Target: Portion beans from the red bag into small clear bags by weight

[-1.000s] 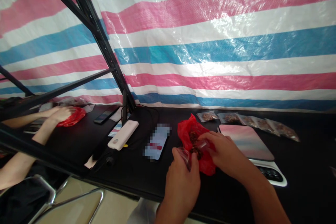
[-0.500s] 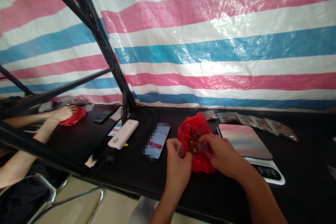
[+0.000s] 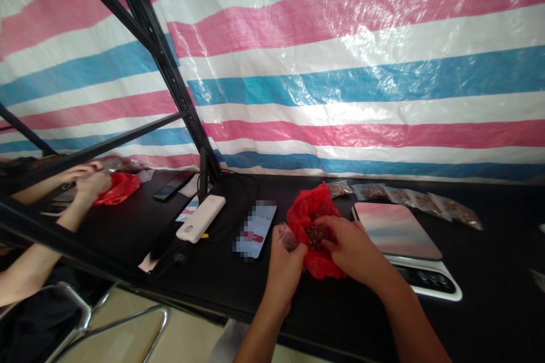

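Note:
A red plastic bag (image 3: 313,204) lies rumpled on the black table, its mouth spread around a heap of small dried brown pieces (image 3: 315,236). To its left, my left hand (image 3: 286,261) is closed on a small clear plastic bag (image 3: 287,236), holding it up by the red bag's edge. My right hand (image 3: 347,244) reaches in from the right, its thumb and fingers pinched on some of the brown pieces over the heap. The exact amount between the fingertips is hidden.
Right of the red bag sits a digital scale (image 3: 400,229). Behind it lie several filled clear bags (image 3: 421,201) in a row. A phone (image 3: 255,232) and a white power bank (image 3: 201,218) are to the left. Beyond a black metal frame (image 3: 170,79), another person's hands (image 3: 91,178) work at a red bag.
My right hand has shifted slightly left and its fingers have closed in on the brown pieces. My left hand has barely moved. The other person's hands have come together.

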A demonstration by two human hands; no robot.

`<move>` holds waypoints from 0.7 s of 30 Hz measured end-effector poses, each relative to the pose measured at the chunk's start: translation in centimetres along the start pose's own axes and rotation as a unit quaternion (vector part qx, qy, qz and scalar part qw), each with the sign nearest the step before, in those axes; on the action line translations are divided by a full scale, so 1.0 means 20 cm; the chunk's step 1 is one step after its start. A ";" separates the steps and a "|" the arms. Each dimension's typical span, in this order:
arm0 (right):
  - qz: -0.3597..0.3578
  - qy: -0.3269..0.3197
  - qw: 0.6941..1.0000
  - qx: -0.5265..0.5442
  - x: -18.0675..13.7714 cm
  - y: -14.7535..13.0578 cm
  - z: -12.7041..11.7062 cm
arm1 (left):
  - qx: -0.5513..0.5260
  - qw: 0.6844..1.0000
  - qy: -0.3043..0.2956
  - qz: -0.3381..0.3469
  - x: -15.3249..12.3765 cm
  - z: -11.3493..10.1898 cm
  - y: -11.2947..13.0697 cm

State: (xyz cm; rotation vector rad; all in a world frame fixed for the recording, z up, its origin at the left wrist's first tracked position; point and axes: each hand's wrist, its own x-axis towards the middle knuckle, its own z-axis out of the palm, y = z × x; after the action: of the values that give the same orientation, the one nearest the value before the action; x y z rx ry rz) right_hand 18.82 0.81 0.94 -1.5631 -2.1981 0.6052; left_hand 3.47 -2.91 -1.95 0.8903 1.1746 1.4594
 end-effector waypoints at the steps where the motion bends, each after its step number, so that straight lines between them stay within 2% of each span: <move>1: -0.004 -0.001 1.000 0.003 0.00 0.00 0.00 | 0.007 1.000 -0.021 0.006 0.00 0.00 0.01; 3: -0.010 -0.004 1.000 0.017 0.01 0.00 0.01 | 0.026 0.997 -0.058 0.035 -0.01 0.00 0.02; 5: -0.011 -0.005 0.999 0.045 0.01 0.00 0.00 | 0.057 0.993 -0.071 0.070 -0.02 -0.01 0.04; 10: -0.007 -0.004 0.994 0.108 -0.01 0.02 -0.05 | 0.161 0.981 -0.032 0.098 -0.02 -0.02 0.06; 14: 0.000 -0.001 0.992 0.123 -0.02 0.05 -0.07 | 0.221 0.969 -0.031 0.103 -0.01 -0.03 0.04; 21: 0.013 0.010 0.995 0.100 -0.01 0.06 -0.06 | 0.227 0.966 0.050 0.113 0.01 -0.03 0.02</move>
State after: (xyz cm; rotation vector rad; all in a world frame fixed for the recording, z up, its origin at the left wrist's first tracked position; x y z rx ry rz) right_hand 20.49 1.10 1.26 -1.4886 -2.0352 0.7880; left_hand 2.83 -2.81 -1.75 1.3098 1.5606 1.4515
